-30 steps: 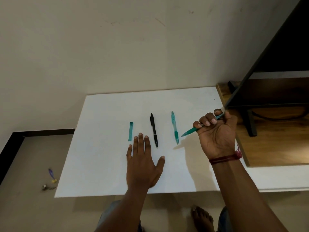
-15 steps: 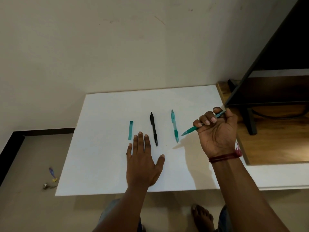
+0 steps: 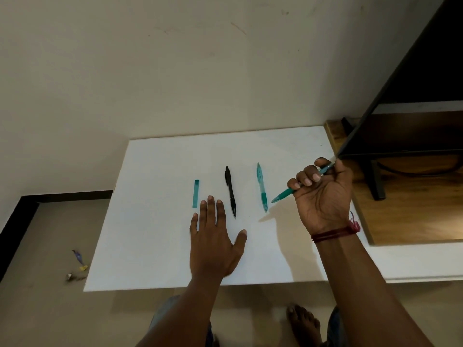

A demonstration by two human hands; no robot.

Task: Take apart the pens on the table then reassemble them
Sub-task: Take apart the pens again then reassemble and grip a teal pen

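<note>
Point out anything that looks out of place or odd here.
Small bits of litter lie on the floor left of the white table; what they are is unclear. On the table, a short teal pen piece lies alone, left of the black pen.

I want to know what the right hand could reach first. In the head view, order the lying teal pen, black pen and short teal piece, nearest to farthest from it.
The right hand grips a second teal pen.
1. The lying teal pen, just to its left.
2. The black pen, middle of the row.
3. The short teal piece, far left.
</note>
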